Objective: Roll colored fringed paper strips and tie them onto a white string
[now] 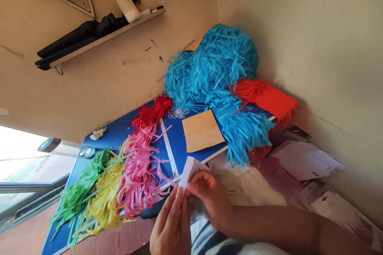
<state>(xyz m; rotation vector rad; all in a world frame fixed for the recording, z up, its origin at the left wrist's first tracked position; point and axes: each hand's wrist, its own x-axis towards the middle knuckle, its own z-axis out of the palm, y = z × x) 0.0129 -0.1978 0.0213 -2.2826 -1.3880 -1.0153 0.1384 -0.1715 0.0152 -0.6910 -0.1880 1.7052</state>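
One folded white paper [188, 170], nearer me than the brown card [203, 123] on the tabletop [178, 149], grasped by my left fingers [176, 211] and right fingers [206, 177], apparently to steady its fold; pink paper fringe [140, 163] left of that card, likely spread against tangling.

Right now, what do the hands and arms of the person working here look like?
The left hand and right hand are bare, with no gloves over the fingers. The right forearm shows no sleeve, watch or cable within the picture. The left forearm is out of frame. Pale grey fabric with dark bands, perhaps clothing, shows below.
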